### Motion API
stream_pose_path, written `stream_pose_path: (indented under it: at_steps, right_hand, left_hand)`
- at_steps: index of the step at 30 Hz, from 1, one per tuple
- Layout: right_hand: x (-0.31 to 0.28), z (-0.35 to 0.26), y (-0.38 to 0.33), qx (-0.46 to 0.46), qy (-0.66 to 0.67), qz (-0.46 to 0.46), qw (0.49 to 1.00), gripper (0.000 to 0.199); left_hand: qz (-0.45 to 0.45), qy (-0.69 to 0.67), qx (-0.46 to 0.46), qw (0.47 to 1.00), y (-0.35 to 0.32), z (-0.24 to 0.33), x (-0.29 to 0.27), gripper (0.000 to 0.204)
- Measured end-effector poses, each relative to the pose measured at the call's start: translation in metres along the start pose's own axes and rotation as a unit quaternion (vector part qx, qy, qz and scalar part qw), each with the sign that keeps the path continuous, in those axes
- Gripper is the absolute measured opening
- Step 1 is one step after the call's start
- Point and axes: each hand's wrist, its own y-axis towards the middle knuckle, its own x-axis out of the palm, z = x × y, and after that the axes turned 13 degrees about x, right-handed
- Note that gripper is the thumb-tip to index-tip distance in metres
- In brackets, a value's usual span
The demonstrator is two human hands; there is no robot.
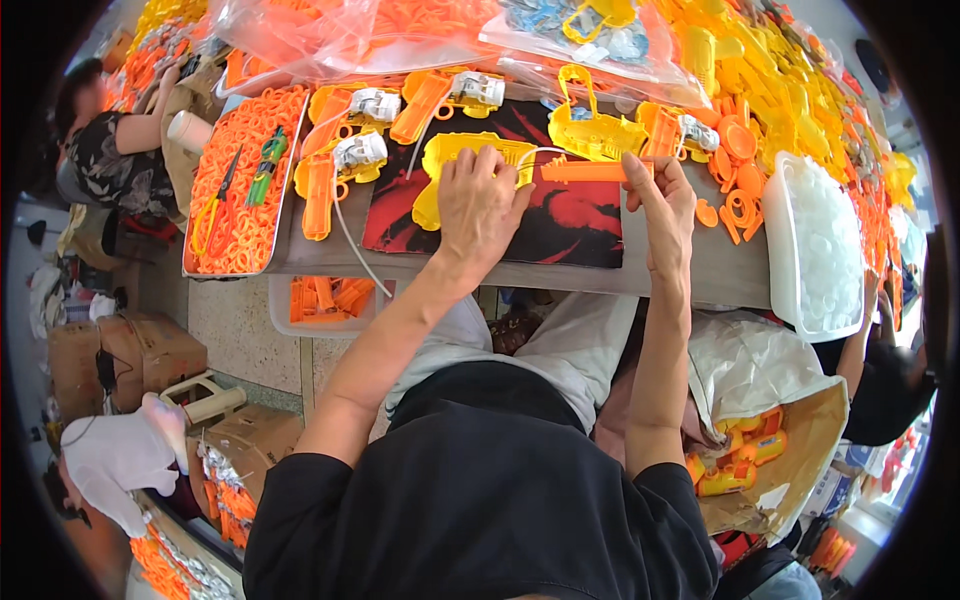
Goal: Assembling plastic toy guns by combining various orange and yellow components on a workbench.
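Observation:
On a black and red mat [560, 225], a yellow plastic toy gun shell [428, 205] lies under my left hand [478, 205]. The fingers of that hand are curled over the shell and hide part of it. My right hand [662, 205] pinches the end of a long orange plastic part [590, 172] between thumb and fingers, level above the mat. A thin white tube [540, 151] arches between the shell and the orange part; whether it joins them I cannot tell. Beyond the right end of the shell sits another yellow shell [600, 138] with a raised loop.
Several part-built orange and yellow toy guns [360, 150] line the table's far side. An orange-ring tray [222, 140] at left holds scissors [215, 215] and green-handled cutters [266, 165]. At right stand loose orange parts [738, 140] and a white bin [790, 250] of clear pieces. Other people sit at both sides.

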Motion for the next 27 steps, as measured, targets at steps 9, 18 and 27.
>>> stream_pose_path:
  at_steps: [9, 18, 27]
  right_hand:
    - [0.031, -0.02, 0.016, 0.023, 0.067, 0.013, 0.997, 0.04]
    - [0.047, -0.001, 0.032, 0.017, 0.055, 0.031, 0.998, 0.046]
    - [0.05, -0.004, 0.034, -0.017, 0.046, 0.019, 0.999, 0.047]
  left_hand:
    - [0.005, -0.103, -0.098, 0.99, -0.009, -0.003, -0.002, 0.023]
    - [0.021, -0.074, -0.088, 0.993, -0.007, -0.002, 0.016, 0.042]
    - [0.083, -0.134, -0.123, 0.98, -0.007, -0.008, 0.019, 0.06]
